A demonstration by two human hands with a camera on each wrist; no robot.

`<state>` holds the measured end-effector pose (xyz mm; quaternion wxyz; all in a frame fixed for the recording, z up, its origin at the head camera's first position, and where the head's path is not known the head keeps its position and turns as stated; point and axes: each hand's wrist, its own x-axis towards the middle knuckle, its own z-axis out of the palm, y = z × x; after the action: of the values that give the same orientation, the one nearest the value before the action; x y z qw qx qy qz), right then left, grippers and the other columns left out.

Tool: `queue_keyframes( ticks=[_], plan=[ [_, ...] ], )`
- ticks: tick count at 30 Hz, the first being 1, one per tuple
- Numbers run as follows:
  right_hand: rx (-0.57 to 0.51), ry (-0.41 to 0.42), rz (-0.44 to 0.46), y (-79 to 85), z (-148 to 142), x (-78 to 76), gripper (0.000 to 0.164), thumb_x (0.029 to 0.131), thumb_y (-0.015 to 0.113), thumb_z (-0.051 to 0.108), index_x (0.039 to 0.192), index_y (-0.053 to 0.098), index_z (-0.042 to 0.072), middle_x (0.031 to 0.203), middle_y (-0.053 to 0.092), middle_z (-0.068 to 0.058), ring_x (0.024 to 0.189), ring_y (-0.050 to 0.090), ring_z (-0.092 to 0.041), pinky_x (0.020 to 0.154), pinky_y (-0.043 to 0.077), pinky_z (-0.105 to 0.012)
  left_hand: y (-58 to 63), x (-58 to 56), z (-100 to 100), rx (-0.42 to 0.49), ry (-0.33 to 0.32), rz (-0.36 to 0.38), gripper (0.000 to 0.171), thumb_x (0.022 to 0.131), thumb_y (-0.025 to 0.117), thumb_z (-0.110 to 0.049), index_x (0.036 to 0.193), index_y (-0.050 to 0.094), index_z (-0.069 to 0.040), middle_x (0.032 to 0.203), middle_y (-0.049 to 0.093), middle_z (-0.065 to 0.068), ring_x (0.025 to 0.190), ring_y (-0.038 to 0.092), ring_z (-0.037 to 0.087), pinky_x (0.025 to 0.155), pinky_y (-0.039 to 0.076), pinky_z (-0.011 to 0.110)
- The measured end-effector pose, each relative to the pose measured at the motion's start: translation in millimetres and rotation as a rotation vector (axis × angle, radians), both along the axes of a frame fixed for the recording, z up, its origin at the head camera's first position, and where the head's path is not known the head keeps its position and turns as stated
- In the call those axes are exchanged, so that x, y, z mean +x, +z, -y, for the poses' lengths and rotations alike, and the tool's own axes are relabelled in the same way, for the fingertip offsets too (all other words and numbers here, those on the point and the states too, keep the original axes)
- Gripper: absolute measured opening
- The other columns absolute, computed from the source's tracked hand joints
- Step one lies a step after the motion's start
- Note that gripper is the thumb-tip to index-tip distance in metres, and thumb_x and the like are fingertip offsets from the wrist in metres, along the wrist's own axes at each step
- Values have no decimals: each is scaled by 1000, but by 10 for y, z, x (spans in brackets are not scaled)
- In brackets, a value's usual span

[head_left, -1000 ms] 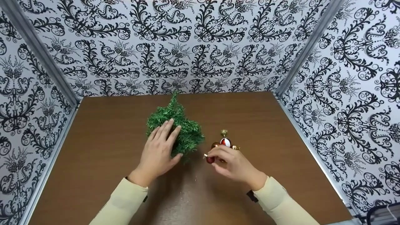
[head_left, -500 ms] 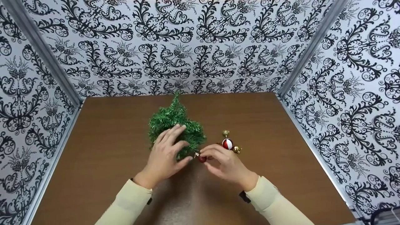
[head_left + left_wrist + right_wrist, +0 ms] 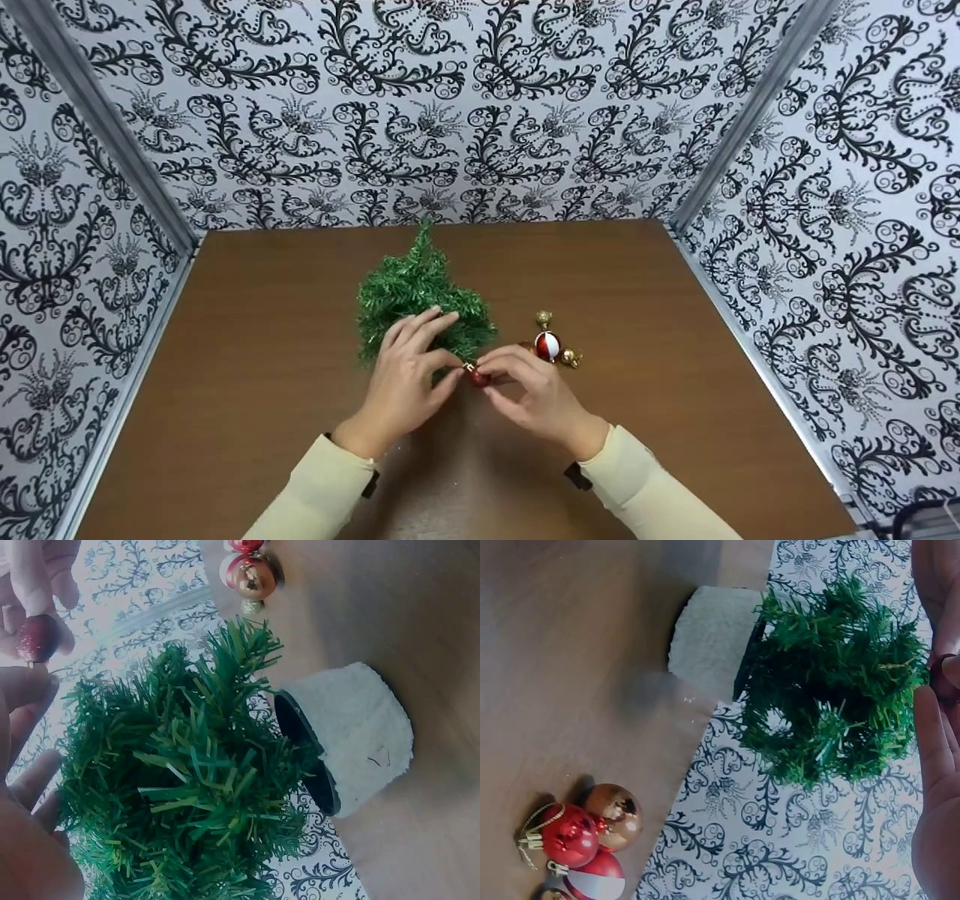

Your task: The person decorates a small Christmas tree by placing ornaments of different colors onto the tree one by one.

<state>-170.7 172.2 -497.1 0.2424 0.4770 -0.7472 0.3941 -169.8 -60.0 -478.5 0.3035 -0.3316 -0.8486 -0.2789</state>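
A red Christmas bauble (image 3: 478, 378) with a gold cap hangs between both hands, in front of a small green tinsel tree (image 3: 420, 292). My right hand (image 3: 536, 390) pinches the bauble's round body with thumb and fingers. At the cap, the thumb and index finger of my left hand (image 3: 411, 375) meet in a pinch, while its other fingers stretch over the tree's lower branches. In the left wrist view the red bauble (image 3: 37, 639) shows at the left edge, beside the tree (image 3: 180, 765). The tree stands upright in a white, rough-textured pot (image 3: 364, 736), hidden in the head view.
Right of the tree lie several ornaments on the brown table (image 3: 637, 300): a red-and-white bauble (image 3: 547, 346), a shiny gold one (image 3: 570, 358) and a glittery gold one (image 3: 544, 320). The right wrist view adds a copper bauble (image 3: 616, 816) and a shiny red one (image 3: 570, 838). Patterned walls enclose the table.
My right hand has carried the red bauble leftward, away from the other ornaments. My left hand has slid down and right off the tree's middle, its thumb and index finger closing at the cap.
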Motion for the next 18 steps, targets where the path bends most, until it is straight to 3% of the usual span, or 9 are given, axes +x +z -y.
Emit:
queue_keyframes(
  ticks=[6,12,18],
  plan=[
    [-19,-32,112,-153,33,1,39,79,75,-8,114,65,6,111,62,-7,94,64,-20,75,56,-25,55,-15,16,-58,76,-75,8,80,74,-20,74,71,-17,144,53,10,140,39,28,113,25,49],
    [-22,-99,238,-265,55,9,40,80,73,-7,117,65,7,114,61,-3,96,64,-19,76,57,-30,74,-32,-24,-109,71,-97,10,83,72,-20,75,70,-15,147,51,11,142,36,28,114,25,49],
    [-44,-229,164,-229,183,-28,27,84,79,10,110,71,10,109,63,4,95,63,-16,78,54,-27,69,-22,-42,-109,64,-84,8,83,73,-20,77,71,-15,147,50,10,142,37,28,113,25,51]
  ],
)
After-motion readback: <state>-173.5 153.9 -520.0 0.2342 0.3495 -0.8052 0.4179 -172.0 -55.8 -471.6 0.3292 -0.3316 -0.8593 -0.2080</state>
